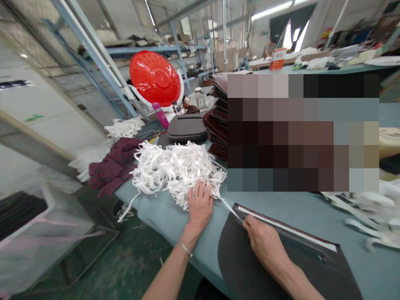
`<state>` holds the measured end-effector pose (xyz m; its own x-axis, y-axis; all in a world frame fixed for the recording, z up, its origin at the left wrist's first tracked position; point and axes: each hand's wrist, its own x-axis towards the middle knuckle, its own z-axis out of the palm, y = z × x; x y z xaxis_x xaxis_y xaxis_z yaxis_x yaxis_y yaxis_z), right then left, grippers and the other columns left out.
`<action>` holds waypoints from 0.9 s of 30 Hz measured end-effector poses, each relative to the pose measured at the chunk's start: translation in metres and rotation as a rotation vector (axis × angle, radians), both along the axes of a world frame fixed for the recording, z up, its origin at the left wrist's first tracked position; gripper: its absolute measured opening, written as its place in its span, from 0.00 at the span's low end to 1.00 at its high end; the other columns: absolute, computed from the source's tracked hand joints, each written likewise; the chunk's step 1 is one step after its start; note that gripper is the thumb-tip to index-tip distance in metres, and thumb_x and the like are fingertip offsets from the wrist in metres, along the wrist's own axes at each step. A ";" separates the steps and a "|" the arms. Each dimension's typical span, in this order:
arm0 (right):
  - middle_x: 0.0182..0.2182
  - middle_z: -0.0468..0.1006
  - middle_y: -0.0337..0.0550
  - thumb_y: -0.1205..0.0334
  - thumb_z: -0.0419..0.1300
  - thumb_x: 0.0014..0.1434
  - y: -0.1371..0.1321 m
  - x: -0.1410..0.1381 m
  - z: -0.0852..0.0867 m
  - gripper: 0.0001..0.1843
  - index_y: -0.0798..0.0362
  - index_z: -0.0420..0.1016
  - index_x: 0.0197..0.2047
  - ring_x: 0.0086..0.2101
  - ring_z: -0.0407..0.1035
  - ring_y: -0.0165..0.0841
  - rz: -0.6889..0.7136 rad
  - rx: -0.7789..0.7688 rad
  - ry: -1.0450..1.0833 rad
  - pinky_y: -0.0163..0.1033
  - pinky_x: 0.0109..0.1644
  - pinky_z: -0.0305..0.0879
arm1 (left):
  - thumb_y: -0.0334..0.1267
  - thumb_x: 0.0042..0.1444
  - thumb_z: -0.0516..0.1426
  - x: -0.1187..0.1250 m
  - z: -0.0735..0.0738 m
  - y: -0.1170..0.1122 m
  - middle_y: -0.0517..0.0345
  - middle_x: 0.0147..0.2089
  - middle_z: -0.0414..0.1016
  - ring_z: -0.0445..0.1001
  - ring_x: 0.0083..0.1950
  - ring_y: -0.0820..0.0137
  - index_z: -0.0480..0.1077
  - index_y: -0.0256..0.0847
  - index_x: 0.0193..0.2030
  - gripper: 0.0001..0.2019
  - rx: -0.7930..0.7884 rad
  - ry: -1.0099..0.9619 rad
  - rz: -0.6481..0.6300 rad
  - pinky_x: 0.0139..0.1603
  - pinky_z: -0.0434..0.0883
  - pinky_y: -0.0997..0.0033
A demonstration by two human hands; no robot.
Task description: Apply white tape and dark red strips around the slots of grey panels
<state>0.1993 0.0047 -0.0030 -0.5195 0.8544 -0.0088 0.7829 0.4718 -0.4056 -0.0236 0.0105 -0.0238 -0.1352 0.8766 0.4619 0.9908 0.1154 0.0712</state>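
My left hand [200,205] rests on the near edge of a heap of white paper strips [175,168], fingers curled into the strips. My right hand [261,237] pinches the end of a white strip [290,228] that runs along the upper edge of a dark rounded sheet [246,266] lying on the grey-blue table [300,208]. A thin white strand stretches from the heap to that pinch.
A stack of dark maroon sheets [218,125] stands behind the heap, beside a dark grey case [186,128]. A red round fan cover [155,78], a plaid cloth [114,166] and more white strips [371,212] at the right lie around. Metal shelving [175,50] stands at the back; a clear bin [40,237] sits on the floor at left.
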 end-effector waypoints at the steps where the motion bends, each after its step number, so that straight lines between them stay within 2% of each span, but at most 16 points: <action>1: 0.27 0.76 0.40 0.66 0.45 0.64 -0.008 0.005 0.001 0.09 0.52 0.63 0.33 0.25 0.69 0.31 -0.008 -0.010 0.005 0.35 0.28 0.51 | 0.33 0.58 0.51 0.001 0.000 -0.001 0.48 0.64 0.61 0.51 0.68 0.57 0.63 0.44 0.59 0.21 -0.007 0.001 -0.008 0.64 0.51 0.47; 4: 0.26 0.76 0.39 0.67 0.45 0.64 -0.023 0.009 0.001 0.09 0.51 0.62 0.33 0.24 0.70 0.30 -0.046 0.009 0.014 0.34 0.27 0.50 | 0.35 0.55 0.53 -0.002 -0.003 -0.003 0.45 0.64 0.60 0.51 0.68 0.55 0.62 0.41 0.59 0.23 -0.008 0.006 0.017 0.64 0.50 0.46; 7: 0.26 0.76 0.40 0.71 0.46 0.61 -0.024 0.023 -0.002 0.09 0.52 0.63 0.32 0.24 0.70 0.31 -0.125 0.109 -0.077 0.35 0.26 0.48 | 0.36 0.52 0.55 -0.023 -0.008 -0.005 0.39 0.64 0.60 0.51 0.68 0.53 0.60 0.35 0.59 0.27 0.027 0.004 0.073 0.64 0.50 0.47; 10: 0.26 0.75 0.42 0.72 0.47 0.59 -0.018 0.060 -0.012 0.09 0.52 0.64 0.32 0.23 0.70 0.32 -0.285 0.223 -0.236 0.35 0.24 0.46 | 0.38 0.51 0.55 -0.051 -0.006 -0.006 0.32 0.62 0.60 0.52 0.68 0.50 0.56 0.29 0.60 0.29 0.060 -0.013 0.164 0.63 0.51 0.48; 12: 0.25 0.73 0.40 0.70 0.47 0.59 -0.017 0.087 -0.018 0.08 0.52 0.64 0.31 0.21 0.68 0.32 -0.352 0.263 -0.285 0.34 0.23 0.46 | 0.38 0.51 0.55 -0.058 0.003 -0.007 0.33 0.62 0.60 0.52 0.67 0.50 0.56 0.29 0.60 0.29 0.043 -0.023 0.175 0.63 0.51 0.47; 13: 0.24 0.73 0.39 0.68 0.48 0.60 -0.017 0.097 -0.021 0.08 0.52 0.64 0.31 0.21 0.68 0.31 -0.356 0.278 -0.281 0.34 0.23 0.47 | 0.38 0.51 0.55 -0.055 0.009 -0.009 0.34 0.62 0.60 0.51 0.67 0.50 0.56 0.31 0.60 0.30 0.034 -0.028 0.168 0.62 0.50 0.47; 15: 0.26 0.73 0.40 0.66 0.47 0.61 -0.023 0.106 -0.022 0.09 0.51 0.66 0.33 0.22 0.68 0.30 -0.320 0.301 -0.210 0.34 0.23 0.51 | 0.37 0.51 0.55 -0.033 0.024 -0.014 0.37 0.63 0.59 0.50 0.68 0.49 0.55 0.34 0.61 0.30 0.047 -0.053 0.166 0.63 0.49 0.45; 18: 0.32 0.74 0.42 0.64 0.45 0.63 -0.033 0.092 -0.014 0.13 0.50 0.70 0.41 0.28 0.70 0.30 -0.241 0.294 0.011 0.33 0.28 0.60 | 0.34 0.54 0.54 0.025 0.046 -0.026 0.41 0.63 0.58 0.51 0.67 0.51 0.58 0.38 0.60 0.25 0.136 -0.156 0.162 0.63 0.48 0.45; 19: 0.32 0.74 0.42 0.64 0.44 0.64 -0.036 0.084 -0.010 0.15 0.50 0.71 0.44 0.29 0.70 0.30 -0.216 0.271 0.104 0.33 0.31 0.62 | 0.35 0.57 0.52 0.046 0.051 -0.031 0.42 0.62 0.60 0.53 0.66 0.54 0.59 0.38 0.59 0.22 0.139 -0.207 0.087 0.64 0.48 0.48; 20: 0.33 0.74 0.43 0.64 0.44 0.64 -0.039 0.076 -0.005 0.16 0.50 0.71 0.46 0.31 0.70 0.29 -0.195 0.236 0.204 0.33 0.34 0.63 | 0.36 0.59 0.50 0.066 0.054 -0.035 0.44 0.61 0.62 0.54 0.66 0.57 0.59 0.39 0.59 0.20 0.099 -0.260 -0.047 0.64 0.49 0.51; 22: 0.34 0.73 0.44 0.63 0.45 0.65 -0.042 0.064 0.005 0.16 0.51 0.72 0.46 0.34 0.70 0.29 -0.167 0.141 0.409 0.33 0.39 0.65 | 0.38 0.63 0.47 0.100 0.057 -0.041 0.50 0.57 0.67 0.58 0.64 0.63 0.60 0.42 0.57 0.17 -0.080 -0.355 -0.377 0.64 0.51 0.56; 24: 0.34 0.73 0.44 0.59 0.47 0.64 -0.045 0.061 0.012 0.15 0.52 0.74 0.41 0.35 0.69 0.30 -0.185 0.004 0.586 0.34 0.41 0.65 | 0.39 0.66 0.43 0.121 0.056 -0.042 0.57 0.49 0.73 0.65 0.57 0.68 0.65 0.45 0.52 0.14 -0.281 -0.433 -0.623 0.62 0.52 0.59; 27: 0.27 0.71 0.40 0.52 0.52 0.62 -0.051 0.071 0.018 0.16 0.53 0.74 0.33 0.26 0.66 0.28 -0.306 -0.305 0.749 0.33 0.32 0.64 | 0.40 0.67 0.39 0.136 0.052 -0.040 0.62 0.36 0.74 0.70 0.41 0.74 0.69 0.42 0.38 0.19 -0.472 -0.529 -0.741 0.53 0.60 0.68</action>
